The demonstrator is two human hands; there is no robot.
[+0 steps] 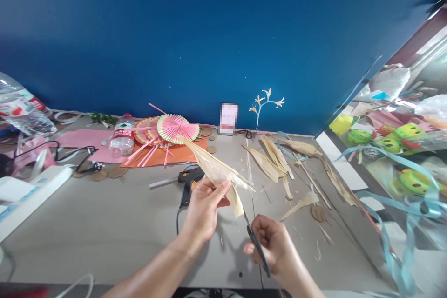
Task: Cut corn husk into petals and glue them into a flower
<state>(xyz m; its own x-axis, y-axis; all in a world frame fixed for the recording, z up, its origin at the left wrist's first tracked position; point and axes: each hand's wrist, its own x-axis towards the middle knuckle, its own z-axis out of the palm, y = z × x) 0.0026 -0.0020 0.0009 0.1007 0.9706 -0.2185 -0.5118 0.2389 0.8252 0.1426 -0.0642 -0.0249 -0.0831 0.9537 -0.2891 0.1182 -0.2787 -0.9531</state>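
My left hand (209, 200) pinches a pale dried corn husk (213, 163) between thumb and fingers, above the middle of the desk. One narrow strip of the husk hangs down past the fingertips, and its other end is frayed. A pair of black-handled scissors (256, 244) is gripped in my right hand (274, 244), its blades pointing up toward the hanging strip. Whether the blades touch the strip I cannot tell. More dried husks (272, 158) lie on the desk to the right. Behind my left hand rests a black glue gun (188, 181) with a glue stick in its back.
Pink paper fans (178, 129) lie on orange paper (139, 160) at the back, beside a plastic bottle (122, 137). A flower stem (260, 107) stands by the blue wall. A power strip (35, 200) lies left; blue ribbon (412, 223) and bagged items edge the right.
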